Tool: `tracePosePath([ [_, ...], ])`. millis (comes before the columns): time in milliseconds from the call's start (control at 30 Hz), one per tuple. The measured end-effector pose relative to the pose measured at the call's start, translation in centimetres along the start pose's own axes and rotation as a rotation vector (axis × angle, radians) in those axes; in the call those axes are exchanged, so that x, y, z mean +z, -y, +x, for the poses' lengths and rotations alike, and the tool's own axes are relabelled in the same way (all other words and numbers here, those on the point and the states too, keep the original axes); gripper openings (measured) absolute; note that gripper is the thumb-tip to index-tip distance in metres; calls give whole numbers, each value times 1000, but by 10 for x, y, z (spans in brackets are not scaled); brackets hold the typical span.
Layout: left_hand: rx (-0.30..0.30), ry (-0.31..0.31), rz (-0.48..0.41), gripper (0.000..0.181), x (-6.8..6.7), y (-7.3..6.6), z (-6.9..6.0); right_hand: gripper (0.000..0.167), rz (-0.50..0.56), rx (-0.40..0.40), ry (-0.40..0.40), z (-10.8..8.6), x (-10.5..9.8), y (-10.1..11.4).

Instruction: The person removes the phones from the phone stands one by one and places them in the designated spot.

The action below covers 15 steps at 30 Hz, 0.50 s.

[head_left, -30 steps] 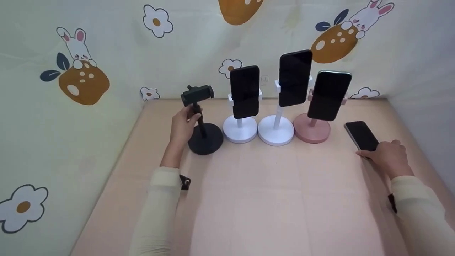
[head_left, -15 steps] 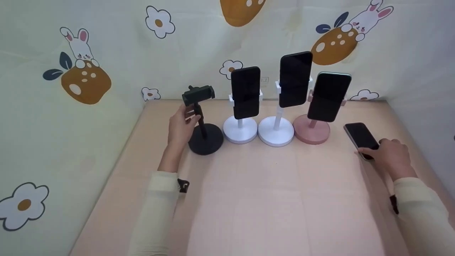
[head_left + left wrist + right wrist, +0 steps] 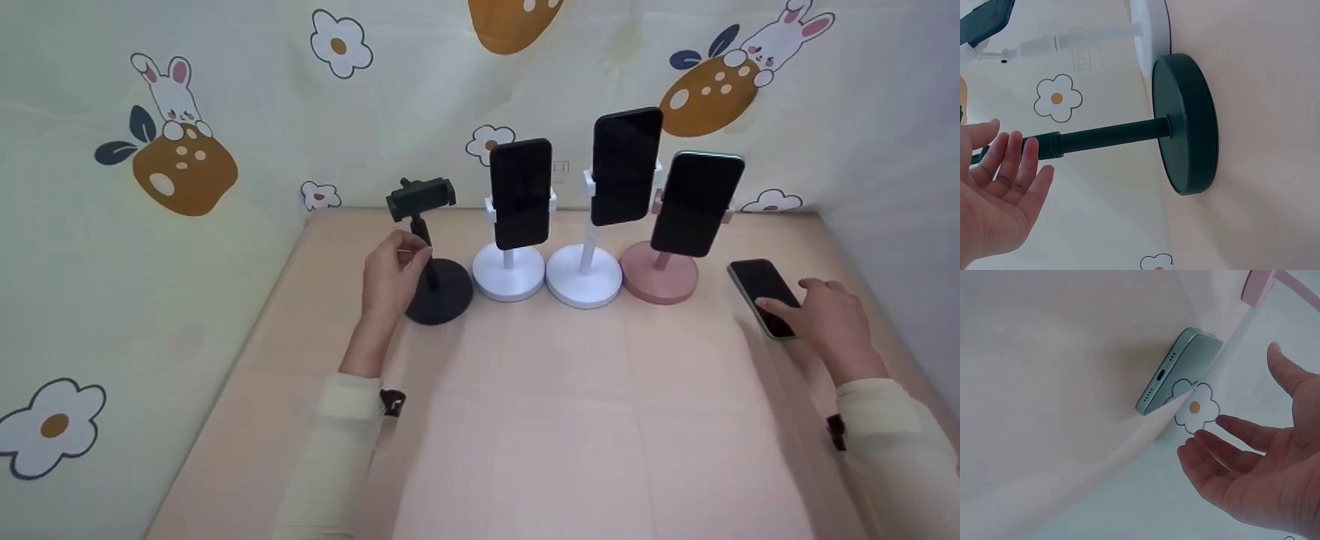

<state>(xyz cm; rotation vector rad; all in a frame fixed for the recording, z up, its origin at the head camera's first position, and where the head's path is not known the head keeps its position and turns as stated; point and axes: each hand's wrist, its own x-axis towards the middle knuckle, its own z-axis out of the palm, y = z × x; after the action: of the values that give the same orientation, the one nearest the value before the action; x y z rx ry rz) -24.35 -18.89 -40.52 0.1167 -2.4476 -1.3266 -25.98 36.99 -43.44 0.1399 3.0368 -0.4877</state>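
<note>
The black phone stand (image 3: pixel 442 304) is upright at the left of the row, its clamp holding no phone. My left hand (image 3: pixel 390 276) is beside its pole, fingers loosely bent. In the left wrist view the pole (image 3: pixel 1112 135) passes behind the fingertips, and no grip on it shows; whether they touch it I cannot tell. On the right a phone (image 3: pixel 756 281) lies flat, screen up. Over its near end hovers my right hand (image 3: pixel 832 326), thumb and fingers spread. The right wrist view shows a gap between these fingers (image 3: pixel 1230 453) and the phone (image 3: pixel 1185 371).
Two white stands (image 3: pixel 508 279) and a pink stand (image 3: pixel 660 281) form a row along the back, each with a phone clamped upright. Behind them rises a patterned cloth wall (image 3: pixel 412 97). A pale cloth covers the table (image 3: pixel 562 420).
My left hand's fingers have come off the stand's pole and shifted slightly right. The right hand has let go of the flat phone and risen, its fingers opening. The phone stays put.
</note>
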Motion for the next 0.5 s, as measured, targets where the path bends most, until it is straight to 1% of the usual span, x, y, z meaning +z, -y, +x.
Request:
tracePosePath([
  [133,17,31,-8,16,7,1,-1,98,3,-10,-6,-2,-1,4],
  [267,31,75,-27,17,15,0,-2,95,3,-28,-20,-3,-1,10],
  [500,15,140,-8,16,34,-1,1,91,14,-59,-35,-7,1,20],
])
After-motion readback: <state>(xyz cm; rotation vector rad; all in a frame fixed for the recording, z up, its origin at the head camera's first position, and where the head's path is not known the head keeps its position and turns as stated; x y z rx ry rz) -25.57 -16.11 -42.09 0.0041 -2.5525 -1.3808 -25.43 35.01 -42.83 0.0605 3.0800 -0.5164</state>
